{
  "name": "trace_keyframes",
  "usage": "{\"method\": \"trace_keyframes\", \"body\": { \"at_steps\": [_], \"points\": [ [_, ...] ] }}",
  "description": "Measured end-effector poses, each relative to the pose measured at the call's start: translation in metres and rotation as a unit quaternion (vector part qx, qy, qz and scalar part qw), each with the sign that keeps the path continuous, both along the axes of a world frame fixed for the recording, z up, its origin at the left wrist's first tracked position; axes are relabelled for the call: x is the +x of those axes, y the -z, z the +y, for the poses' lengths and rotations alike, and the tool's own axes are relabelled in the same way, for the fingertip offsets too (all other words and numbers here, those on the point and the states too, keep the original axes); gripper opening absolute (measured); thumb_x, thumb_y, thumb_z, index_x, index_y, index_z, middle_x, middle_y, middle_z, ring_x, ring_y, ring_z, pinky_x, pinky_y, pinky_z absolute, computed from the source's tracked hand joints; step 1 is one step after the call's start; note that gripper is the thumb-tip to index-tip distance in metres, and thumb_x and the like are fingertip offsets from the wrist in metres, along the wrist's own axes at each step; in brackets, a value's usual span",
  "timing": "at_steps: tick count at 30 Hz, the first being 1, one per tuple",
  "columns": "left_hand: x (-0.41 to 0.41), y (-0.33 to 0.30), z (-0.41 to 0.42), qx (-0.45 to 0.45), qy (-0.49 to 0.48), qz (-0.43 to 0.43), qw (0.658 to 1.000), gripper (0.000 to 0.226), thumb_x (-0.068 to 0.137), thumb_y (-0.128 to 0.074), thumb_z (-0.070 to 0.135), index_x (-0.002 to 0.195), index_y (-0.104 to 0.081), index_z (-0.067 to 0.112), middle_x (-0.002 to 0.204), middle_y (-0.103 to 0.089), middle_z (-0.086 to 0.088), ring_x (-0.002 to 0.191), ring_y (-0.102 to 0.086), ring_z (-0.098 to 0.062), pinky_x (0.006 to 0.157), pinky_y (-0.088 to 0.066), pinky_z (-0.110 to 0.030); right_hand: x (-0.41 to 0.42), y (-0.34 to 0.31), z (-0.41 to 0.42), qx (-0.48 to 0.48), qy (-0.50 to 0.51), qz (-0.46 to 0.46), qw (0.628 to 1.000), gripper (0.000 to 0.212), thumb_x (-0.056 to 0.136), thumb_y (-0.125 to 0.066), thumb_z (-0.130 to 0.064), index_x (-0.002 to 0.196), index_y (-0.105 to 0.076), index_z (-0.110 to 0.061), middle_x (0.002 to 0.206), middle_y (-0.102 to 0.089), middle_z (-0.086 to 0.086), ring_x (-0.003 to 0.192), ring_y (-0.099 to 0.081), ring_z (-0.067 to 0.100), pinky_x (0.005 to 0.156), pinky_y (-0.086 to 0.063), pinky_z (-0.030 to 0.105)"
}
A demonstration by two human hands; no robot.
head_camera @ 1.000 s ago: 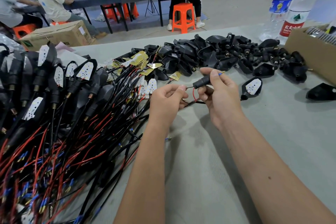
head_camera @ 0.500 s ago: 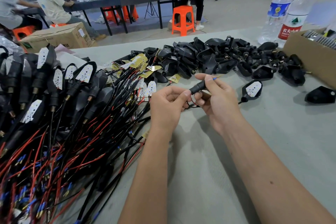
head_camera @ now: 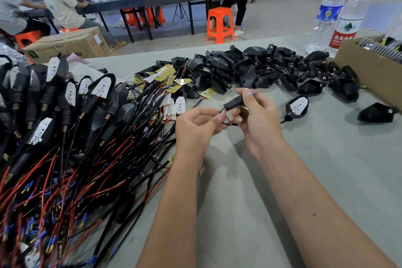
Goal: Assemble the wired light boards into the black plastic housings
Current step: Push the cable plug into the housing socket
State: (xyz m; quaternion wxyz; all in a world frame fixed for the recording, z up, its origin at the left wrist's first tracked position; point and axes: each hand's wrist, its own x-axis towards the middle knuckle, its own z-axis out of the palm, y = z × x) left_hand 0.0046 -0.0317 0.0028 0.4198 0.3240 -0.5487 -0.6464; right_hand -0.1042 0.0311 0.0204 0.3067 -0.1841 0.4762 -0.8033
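Near the pile of black housings (head_camera: 256, 67), our right hand (head_camera: 258, 119) pinches a black sleeve (head_camera: 233, 103) while our left hand (head_camera: 195, 128) pinches its red-and-black wires (head_camera: 226, 118).

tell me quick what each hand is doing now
Left hand: pinching the wires.
Right hand: gripping the black sleeve.

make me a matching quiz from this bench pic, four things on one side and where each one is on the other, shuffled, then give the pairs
Things:
1. black sleeve
2. empty housings pile
3. water bottles
4. finished assemblies heap

Places:
A. far right, beside the cardboard box
B. left side of the table
C. held in the right hand
D. far middle of the table

Pairs: 1-C, 2-D, 3-A, 4-B
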Motion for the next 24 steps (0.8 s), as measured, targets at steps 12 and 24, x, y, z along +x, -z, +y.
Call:
{"method": "trace_keyframes", "body": {
  "at_steps": [12,24],
  "points": [
    [-0.003,0.002,-0.005,-0.091,0.017,-0.051,0.994,0.011,0.085,-0.077,-0.005,0.084,-0.076,0.007,0.067,-0.071,-0.007,0.058,-0.063,-0.012,0.061,-0.053,-0.021,-0.008,0.002,0.003,0.024,0.004,0.045,0.999,0.023,0.1,-0.068,-0.025,0.085,-0.062,-0.008,0.063,-0.054,0.008,0.047,-0.045,0.011,0.047,-0.039,0.021],
    [0.005,0.001,-0.005,-0.024,0.055,-0.06,0.996,0.017,0.087,-0.074,-0.006,0.08,-0.074,0.01,0.076,-0.076,-0.016,0.065,-0.072,-0.02,0.067,-0.062,-0.025,-0.008,0.01,-0.002,0.015,0.003,0.062,0.998,0.019,0.099,-0.07,-0.023,0.086,-0.064,-0.011,0.059,-0.061,0.004,0.047,-0.048,0.013,0.049,-0.045,0.021]
  ]
}}
